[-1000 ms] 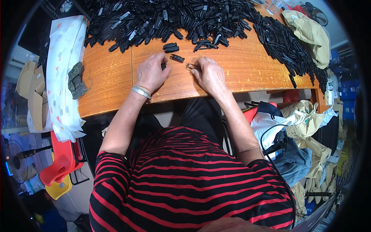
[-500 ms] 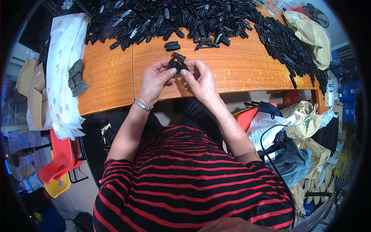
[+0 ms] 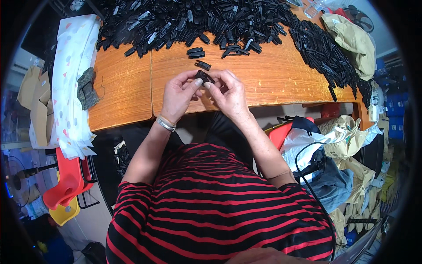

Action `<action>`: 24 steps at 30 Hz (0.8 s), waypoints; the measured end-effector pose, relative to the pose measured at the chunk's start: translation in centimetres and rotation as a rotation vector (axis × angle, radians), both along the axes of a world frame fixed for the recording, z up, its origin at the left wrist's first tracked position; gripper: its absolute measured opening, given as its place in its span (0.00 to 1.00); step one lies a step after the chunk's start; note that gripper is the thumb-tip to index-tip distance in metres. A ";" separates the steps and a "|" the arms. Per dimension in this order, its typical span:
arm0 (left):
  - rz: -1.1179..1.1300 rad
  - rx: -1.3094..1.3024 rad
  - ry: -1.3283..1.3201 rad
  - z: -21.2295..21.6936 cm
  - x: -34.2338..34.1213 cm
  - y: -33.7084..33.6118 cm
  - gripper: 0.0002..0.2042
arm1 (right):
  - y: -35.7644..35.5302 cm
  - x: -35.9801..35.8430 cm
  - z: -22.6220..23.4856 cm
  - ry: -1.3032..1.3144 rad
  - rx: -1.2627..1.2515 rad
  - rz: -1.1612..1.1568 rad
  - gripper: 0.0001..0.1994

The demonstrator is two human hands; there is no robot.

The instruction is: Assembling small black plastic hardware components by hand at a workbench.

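My left hand (image 3: 179, 94) and my right hand (image 3: 229, 93) meet above the near edge of the wooden table (image 3: 123, 92). Together they pinch one small black plastic part (image 3: 205, 78) between thumbs and fingertips. A silver bracelet (image 3: 165, 124) circles my left wrist. Just beyond my fingers a single black part (image 3: 203, 65) lies on the wood, and two more (image 3: 195, 52) sit a little farther back. A large heap of the same black parts (image 3: 189, 22) fills the far side of the table.
A patterned white cloth (image 3: 72, 79) with a grey knitted piece (image 3: 87, 88) on it drapes the table's left end. Tan bags (image 3: 349, 37) sit at the far right. Red and yellow chairs (image 3: 61, 193) stand at lower left, bags and cables at lower right.
A second ago both hands lay on the table near the loose parts. They have since lifted a black part and drawn it toward me, holding it between them.
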State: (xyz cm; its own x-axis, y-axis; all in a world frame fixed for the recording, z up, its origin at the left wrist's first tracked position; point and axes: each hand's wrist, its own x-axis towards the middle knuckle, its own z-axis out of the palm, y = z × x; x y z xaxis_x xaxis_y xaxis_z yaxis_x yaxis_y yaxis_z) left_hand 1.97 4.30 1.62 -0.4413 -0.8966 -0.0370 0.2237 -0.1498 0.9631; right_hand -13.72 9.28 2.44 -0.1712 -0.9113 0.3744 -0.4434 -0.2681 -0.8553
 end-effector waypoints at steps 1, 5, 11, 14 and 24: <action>0.011 0.024 0.033 -0.1 -0.2 0.2 0.13 | 0.0 0.1 0.0 0.051 -0.026 -0.011 0.09; 0.148 -0.155 0.033 -0.4 -1.5 1.6 0.12 | 0.7 1.6 0.0 0.211 -0.138 -0.109 0.16; 0.099 -0.021 0.182 0.5 -1.9 2.1 0.15 | 0.7 3.0 -0.9 0.040 -0.080 -0.128 0.25; -0.019 0.043 0.232 0.7 -1.6 1.7 0.16 | 0.7 3.6 -1.8 -0.086 -0.062 -0.041 0.23; -0.085 0.080 0.081 -0.2 -1.0 -1.2 0.11 | -0.8 0.1 0.4 -0.069 0.277 0.310 0.24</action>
State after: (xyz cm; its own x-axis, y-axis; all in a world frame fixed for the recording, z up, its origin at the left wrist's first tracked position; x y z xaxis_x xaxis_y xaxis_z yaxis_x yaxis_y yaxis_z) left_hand 1.00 3.09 1.47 -0.5204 -0.8512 -0.0684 0.2833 -0.2476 0.9265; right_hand -13.60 8.52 2.86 0.1106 -0.9882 0.1057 -0.3169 -0.1359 -0.9387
